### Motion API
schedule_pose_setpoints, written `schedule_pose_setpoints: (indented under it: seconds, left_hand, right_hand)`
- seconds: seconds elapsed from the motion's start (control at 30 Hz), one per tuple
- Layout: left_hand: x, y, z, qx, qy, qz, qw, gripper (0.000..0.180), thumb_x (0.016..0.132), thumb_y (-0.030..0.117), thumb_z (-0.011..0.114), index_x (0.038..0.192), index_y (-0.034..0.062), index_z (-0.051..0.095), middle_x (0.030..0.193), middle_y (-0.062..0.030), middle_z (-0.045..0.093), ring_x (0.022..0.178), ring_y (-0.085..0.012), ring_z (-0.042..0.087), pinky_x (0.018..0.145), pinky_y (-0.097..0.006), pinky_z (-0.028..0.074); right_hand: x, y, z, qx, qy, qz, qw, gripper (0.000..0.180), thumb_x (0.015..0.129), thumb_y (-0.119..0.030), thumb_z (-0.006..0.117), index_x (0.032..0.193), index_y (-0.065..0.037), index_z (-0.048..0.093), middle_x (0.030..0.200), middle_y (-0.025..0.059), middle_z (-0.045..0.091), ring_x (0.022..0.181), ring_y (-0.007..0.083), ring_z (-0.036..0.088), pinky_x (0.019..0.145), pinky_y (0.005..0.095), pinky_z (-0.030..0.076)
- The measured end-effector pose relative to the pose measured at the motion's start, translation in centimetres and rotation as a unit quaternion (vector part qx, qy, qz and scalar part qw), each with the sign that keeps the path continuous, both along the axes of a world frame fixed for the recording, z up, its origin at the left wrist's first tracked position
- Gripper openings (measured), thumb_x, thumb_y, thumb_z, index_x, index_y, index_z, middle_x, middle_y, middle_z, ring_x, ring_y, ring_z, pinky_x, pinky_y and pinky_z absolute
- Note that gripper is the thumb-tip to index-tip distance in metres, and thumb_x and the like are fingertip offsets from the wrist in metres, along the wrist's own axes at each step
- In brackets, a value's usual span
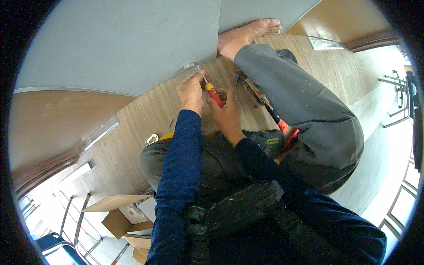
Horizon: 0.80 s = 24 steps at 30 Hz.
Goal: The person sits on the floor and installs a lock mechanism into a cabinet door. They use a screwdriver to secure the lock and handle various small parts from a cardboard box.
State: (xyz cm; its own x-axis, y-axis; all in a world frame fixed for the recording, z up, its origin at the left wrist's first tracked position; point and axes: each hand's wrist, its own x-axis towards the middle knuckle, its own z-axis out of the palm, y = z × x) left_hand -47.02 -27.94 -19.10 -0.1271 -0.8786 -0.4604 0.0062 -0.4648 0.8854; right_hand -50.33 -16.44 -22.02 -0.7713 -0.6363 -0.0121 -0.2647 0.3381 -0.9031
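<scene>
A screwdriver (213, 94) with a red and yellow handle is gripped by my right hand (228, 115). Its metal shaft points up and left toward a small pale fitting (190, 66) at the bottom edge of the grey panel (132, 48). Beside the shaft, my left hand (191, 92) has its fingers pinched near the screwdriver's tip, just below that fitting. Whatever lies between those fingertips is too small or hidden to name.
Tools with red handles (282, 126) lie by my bent right leg. A white and green ring-like piece (151, 139) sits on the wood-look floor (132, 126) near my left knee. An open cardboard box (117, 225) and metal-legged chairs (79, 221) stand at lower left.
</scene>
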Motion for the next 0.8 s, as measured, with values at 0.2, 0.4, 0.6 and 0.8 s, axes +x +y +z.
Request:
schedule_pose_setpoints:
  seconds: [0.2, 0.4, 0.6, 0.8]
  left_hand:
    - [0.6, -0.9, -1.2, 0.065, 0.060, 0.002, 0.996, 0.021, 0.080, 0.012, 0.070, 0.094, -0.0026, 0.070, 0.085, -0.0074, 0.069, 0.074, -0.0147, 0.059, 0.068, -0.028, 0.047]
    - [-0.2, -0.1, 0.1, 0.029, 0.058, 0.045, 0.997, 0.019, 0.080, 0.010, 0.069, 0.094, -0.0028, 0.069, 0.087, -0.0076, 0.069, 0.074, -0.0148, 0.060, 0.070, -0.026, 0.047]
    - [0.2, 0.1, 1.0, 0.037, 0.042, 0.052, 0.997, 0.020, 0.079, 0.006, 0.069, 0.096, -0.0039, 0.069, 0.087, -0.0086, 0.069, 0.076, -0.0156, 0.061, 0.070, -0.028, 0.048]
    - [0.1, -0.4, 0.3, 0.075, 0.072, 0.038, 0.994, 0.019, 0.077, 0.010, 0.072, 0.094, 0.0019, 0.071, 0.094, -0.0066, 0.069, 0.084, -0.0167, 0.062, 0.079, -0.028, 0.047]
  right_hand:
    - [-0.8, 0.4, 2.0, -0.111, -0.620, 0.059, 0.774, 0.033, 0.090, -0.040, 0.058, 0.101, -0.009, 0.054, 0.082, 0.0032, 0.059, 0.058, 0.0098, 0.049, 0.048, 0.0276, 0.039]
    - [-1.2, 0.5, 0.1, -0.079, -0.493, 0.044, 0.865, 0.035, 0.088, -0.040, 0.060, 0.102, -0.008, 0.055, 0.085, 0.0038, 0.060, 0.060, 0.0107, 0.052, 0.048, 0.0247, 0.039]
    - [0.5, -0.1, 0.9, 0.001, -0.109, -0.006, 0.994, 0.039, 0.086, -0.036, 0.066, 0.107, -0.005, 0.054, 0.086, 0.0067, 0.062, 0.065, 0.0131, 0.056, 0.051, 0.0244, 0.041]
    - [-2.2, 0.8, 0.0, -0.141, -0.691, 0.049, 0.708, 0.035, 0.092, -0.037, 0.056, 0.108, -0.006, 0.055, 0.086, 0.0064, 0.062, 0.062, 0.0155, 0.055, 0.051, 0.0277, 0.042]
